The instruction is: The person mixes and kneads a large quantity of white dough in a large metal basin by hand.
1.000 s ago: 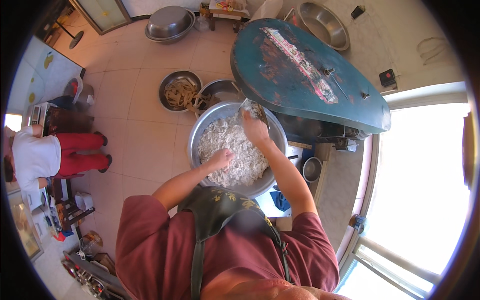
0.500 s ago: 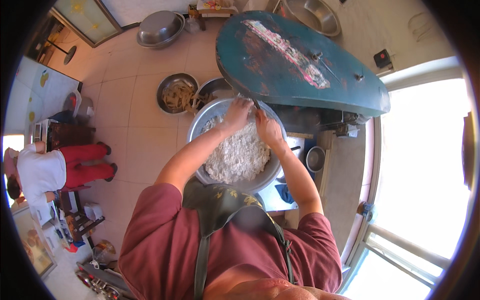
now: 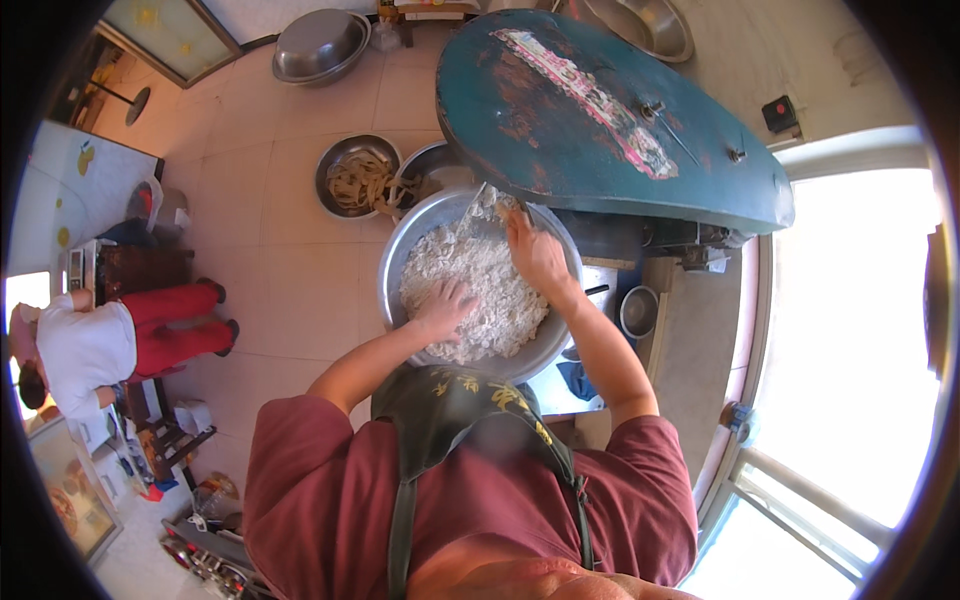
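A wide metal basin (image 3: 393, 262) in front of me holds a heap of crumbly, floury dough (image 3: 485, 285). My left hand (image 3: 447, 310) rests on the crumbs at the near left, its fingers stretched and apart. Near the far rim, my right hand (image 3: 537, 258) is closed around the brownish handle of a flat, metal-looking scoop (image 3: 475, 215). Dough crumbs lie on that scoop, just below the green machine cover (image 3: 600, 130). The cover partly hides the scoop, so its full shape does not show.
Left of the basin, a metal bowl (image 3: 322, 185) of dough strips stands beside another bowl (image 3: 428, 160). An upturned basin (image 3: 320, 45) lies farther back. A small bowl (image 3: 638, 312) sits at right. A person in red trousers (image 3: 175, 325) is at far left.
My left hand has come back from the far rim to the near-left dough crumbs. My right hand stays near the rim, and the scoop with crumbs now shows more clearly.
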A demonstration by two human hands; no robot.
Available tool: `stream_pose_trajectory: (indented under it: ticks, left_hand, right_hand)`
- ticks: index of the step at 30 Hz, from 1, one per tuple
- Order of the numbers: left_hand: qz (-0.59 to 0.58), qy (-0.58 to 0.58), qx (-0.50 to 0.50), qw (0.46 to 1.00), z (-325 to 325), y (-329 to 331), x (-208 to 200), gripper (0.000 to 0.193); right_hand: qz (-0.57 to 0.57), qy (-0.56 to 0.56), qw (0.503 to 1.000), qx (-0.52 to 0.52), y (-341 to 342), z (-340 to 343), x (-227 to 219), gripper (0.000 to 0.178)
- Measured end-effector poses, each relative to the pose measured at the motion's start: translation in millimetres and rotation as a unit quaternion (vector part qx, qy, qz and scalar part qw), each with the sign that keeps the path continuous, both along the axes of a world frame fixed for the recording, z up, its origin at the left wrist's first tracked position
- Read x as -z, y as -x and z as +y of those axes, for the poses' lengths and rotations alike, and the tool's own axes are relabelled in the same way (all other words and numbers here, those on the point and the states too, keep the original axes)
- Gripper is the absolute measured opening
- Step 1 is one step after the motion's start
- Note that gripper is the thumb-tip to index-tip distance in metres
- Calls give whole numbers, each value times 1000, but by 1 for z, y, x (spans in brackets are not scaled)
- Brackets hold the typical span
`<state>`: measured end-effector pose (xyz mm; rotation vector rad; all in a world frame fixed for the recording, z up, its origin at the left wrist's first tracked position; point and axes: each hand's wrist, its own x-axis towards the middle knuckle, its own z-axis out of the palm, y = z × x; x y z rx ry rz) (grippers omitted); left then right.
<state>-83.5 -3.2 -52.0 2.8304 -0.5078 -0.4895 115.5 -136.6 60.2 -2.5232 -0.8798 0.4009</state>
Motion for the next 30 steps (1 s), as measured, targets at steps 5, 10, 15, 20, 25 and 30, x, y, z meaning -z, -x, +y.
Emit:
stream_pose_trajectory:
  ticks: [5, 10, 15, 20, 25, 30]
  left_hand:
    - [24, 21, -20, 999, -19, -10, 31, 90]
    - [12, 129, -121, 984, 6, 9, 59, 57]
    - [59, 243, -179, 952, 9, -28, 19, 42]
    - [14, 310, -238, 920, 9, -35, 14, 36]
    - [55, 367, -261, 891, -5, -37, 24, 34]
    - [187, 380, -326, 845, 2, -31, -8, 29]
  right_hand:
    - [-62, -2, 998, 17, -33, 17, 58, 33]
    - [-8, 27, 1000, 0, 6, 18, -16, 38]
    - [7, 62, 998, -2, 6, 22, 31, 40]
    - [23, 26, 999, 18, -10, 21, 25, 40]
    - [3, 65, 998, -6, -20, 27, 52, 42]
    - [22, 74, 997, 17, -25, 25, 52, 45]
